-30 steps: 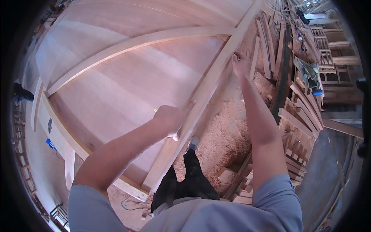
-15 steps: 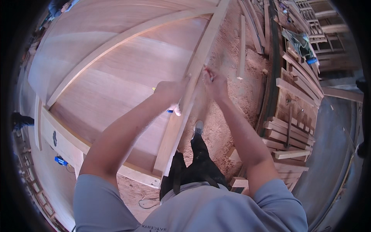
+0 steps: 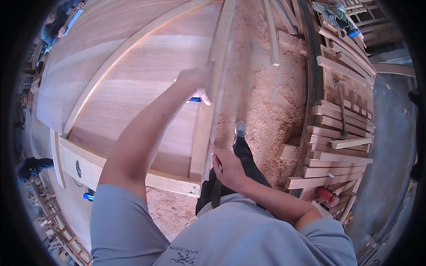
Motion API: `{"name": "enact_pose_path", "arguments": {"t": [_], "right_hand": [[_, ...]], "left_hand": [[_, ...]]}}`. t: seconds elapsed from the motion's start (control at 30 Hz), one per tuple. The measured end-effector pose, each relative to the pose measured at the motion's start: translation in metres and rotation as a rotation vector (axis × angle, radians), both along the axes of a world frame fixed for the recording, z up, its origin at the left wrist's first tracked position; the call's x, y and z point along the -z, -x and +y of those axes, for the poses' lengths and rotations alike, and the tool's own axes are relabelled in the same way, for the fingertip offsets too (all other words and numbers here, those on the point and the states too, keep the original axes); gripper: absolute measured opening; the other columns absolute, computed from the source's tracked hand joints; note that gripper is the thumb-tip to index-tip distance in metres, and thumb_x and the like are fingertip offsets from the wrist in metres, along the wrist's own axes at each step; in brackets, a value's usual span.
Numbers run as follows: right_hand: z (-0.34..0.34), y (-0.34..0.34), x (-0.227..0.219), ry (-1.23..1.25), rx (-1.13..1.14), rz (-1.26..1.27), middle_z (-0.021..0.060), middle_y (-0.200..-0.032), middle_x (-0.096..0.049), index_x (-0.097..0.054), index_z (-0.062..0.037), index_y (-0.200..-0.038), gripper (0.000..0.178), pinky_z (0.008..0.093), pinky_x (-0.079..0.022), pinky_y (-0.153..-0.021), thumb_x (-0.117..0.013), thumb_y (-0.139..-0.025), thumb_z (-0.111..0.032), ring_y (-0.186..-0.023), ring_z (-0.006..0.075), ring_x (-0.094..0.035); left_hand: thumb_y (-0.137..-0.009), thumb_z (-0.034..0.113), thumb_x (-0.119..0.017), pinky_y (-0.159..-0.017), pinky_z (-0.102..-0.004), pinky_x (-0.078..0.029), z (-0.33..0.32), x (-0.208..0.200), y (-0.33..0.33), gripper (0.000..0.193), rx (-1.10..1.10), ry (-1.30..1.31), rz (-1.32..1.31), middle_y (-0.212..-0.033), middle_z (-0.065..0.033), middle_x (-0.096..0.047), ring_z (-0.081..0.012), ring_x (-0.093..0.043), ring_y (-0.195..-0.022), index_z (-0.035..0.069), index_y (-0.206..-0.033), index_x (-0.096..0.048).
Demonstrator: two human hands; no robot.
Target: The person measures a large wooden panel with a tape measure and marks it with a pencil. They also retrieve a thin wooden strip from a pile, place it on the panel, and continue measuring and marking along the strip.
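A large wooden panel [image 3: 133, 106] with a curved strip [image 3: 113, 53] lies in front of me, edged on its right by a long, straight wooden rail [image 3: 205, 119]. My left hand [image 3: 195, 82] is closed at this rail, thumb over its inner edge. Beneath that hand pokes out a blue piece [image 3: 195, 99], with a bit of yellow at the knuckles; most of the object is hidden. Closer to my body, my right hand [image 3: 228, 166] grips a slim red pencil [image 3: 217, 163] beside the rail's outer edge, near its lower end.
Sawdust covers the floor [image 3: 262, 97] on the right, where my shoe [image 3: 240, 128] stands. Further right are stacked timber pieces [image 3: 337, 157], a hammer [image 3: 342, 108] and a red cylinder [image 3: 327, 196]. Another person [image 3: 55, 26] is at the far left.
My right hand has come down along the rail toward my body, keeping the pencil. The left hand remains at the rail. The view has shifted, showing more timber on the right.
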State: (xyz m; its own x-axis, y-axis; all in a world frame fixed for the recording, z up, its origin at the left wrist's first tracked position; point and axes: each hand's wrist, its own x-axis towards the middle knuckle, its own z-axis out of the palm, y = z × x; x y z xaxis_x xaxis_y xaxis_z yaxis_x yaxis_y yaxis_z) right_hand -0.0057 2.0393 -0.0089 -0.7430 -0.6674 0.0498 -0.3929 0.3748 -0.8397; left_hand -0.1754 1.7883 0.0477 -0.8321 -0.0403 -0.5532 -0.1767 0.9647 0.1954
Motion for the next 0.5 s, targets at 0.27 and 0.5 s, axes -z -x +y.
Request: {"name": "enact_pose_path", "arguments": {"t": [0.27, 0.5], "right_hand": [[-0.003, 0.039, -0.022, -0.003, 0.129, 0.079, 0.0218, -0.09, -0.065, -0.065, -0.001, -0.119, 0.029, 0.046, -0.052, -0.073, -0.063, -0.091, -0.009, -0.081, 0.0381, -0.065], [-0.043, 0.117, 0.014, 0.078, 0.201, 0.117, 0.0232, -0.091, -0.067, -0.063, 0.0008, -0.114, 0.026, 0.0497, -0.051, -0.081, -0.058, -0.093, -0.013, -0.086, 0.0394, -0.066]], "left_hand": [[-0.049, 0.036, -0.098, -0.092, -0.0443, -0.053, 0.002, 0.002, -0.003, 0.141, 0.012, 0.028, 0.032, -0.131, -0.0169, -0.063, -0.0348, -0.063, -0.117, 0.013, -0.159, -0.012], [-0.052, 0.036, -0.097, -0.092, -0.0443, -0.053, -0.002, 0.012, -0.002, 0.14, 0.017, 0.061, 0.037, -0.131, -0.018, -0.063, -0.0357, -0.063, -0.116, 0.013, -0.16, -0.01]]}}
